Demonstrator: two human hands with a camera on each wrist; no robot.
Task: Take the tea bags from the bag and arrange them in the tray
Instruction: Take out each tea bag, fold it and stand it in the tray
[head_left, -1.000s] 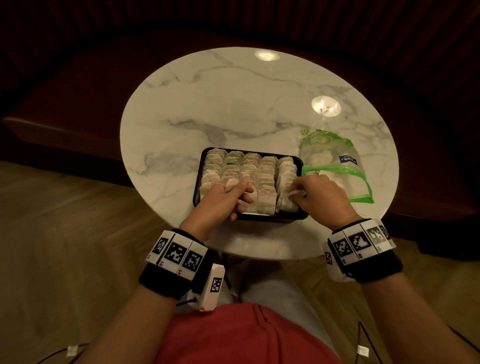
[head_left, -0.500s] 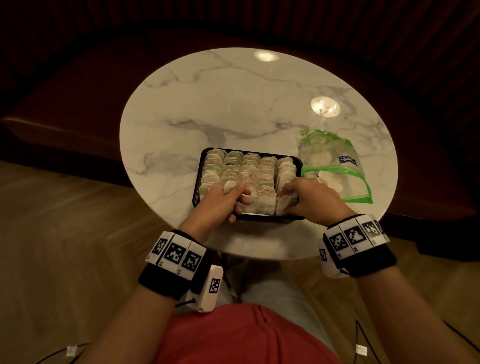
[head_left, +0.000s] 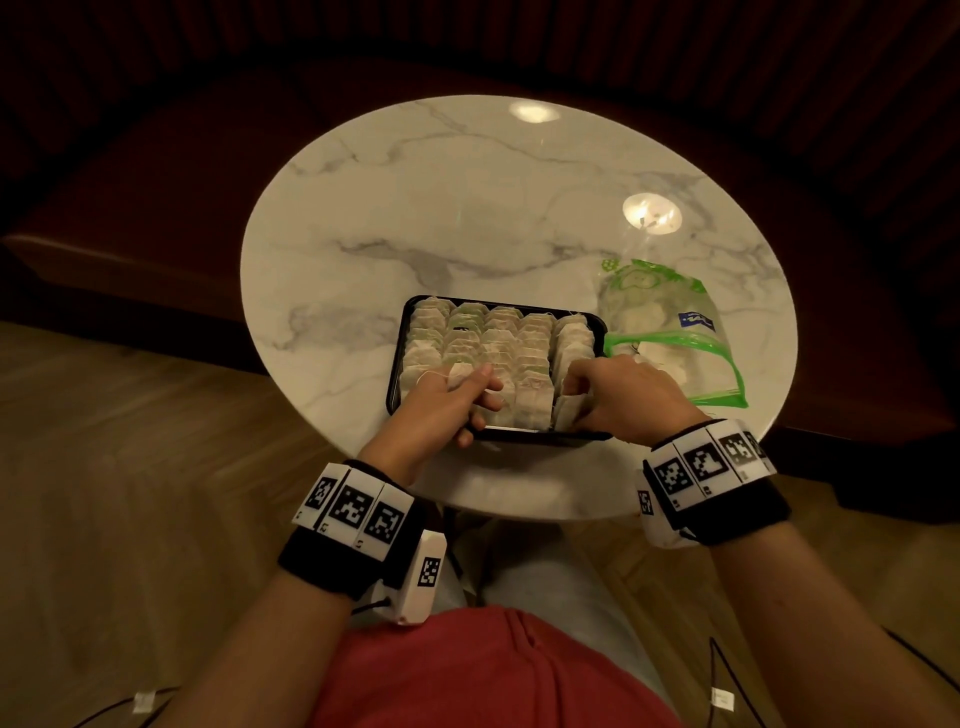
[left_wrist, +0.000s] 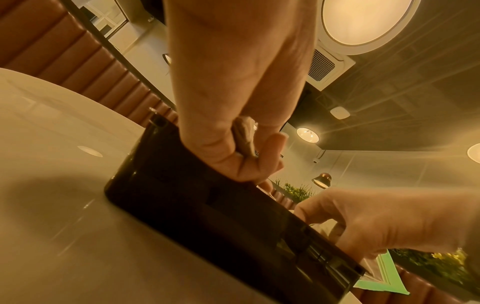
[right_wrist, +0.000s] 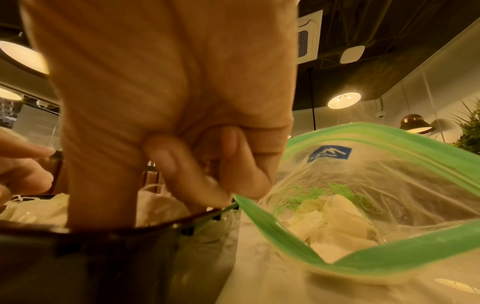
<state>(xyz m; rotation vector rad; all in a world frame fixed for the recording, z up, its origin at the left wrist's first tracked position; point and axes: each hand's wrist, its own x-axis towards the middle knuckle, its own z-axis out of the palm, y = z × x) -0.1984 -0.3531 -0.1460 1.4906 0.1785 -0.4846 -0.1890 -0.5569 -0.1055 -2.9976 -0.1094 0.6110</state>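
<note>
The tea bags (head_left: 498, 353) stand upright in rows that fill almost all of the black tray (head_left: 602, 332), which sits at the near edge of the marble table (head_left: 415, 208). My right hand (head_left: 623, 395) curls its fingers round one tea bag, seating it in the tray's near right corner. My left hand (head_left: 441, 405) pinches another tea bag over the near left rows. The bag (right_wrist: 389, 185), open just beside the tray's right edge, holds several more, so I judge the task close to complete.
</note>
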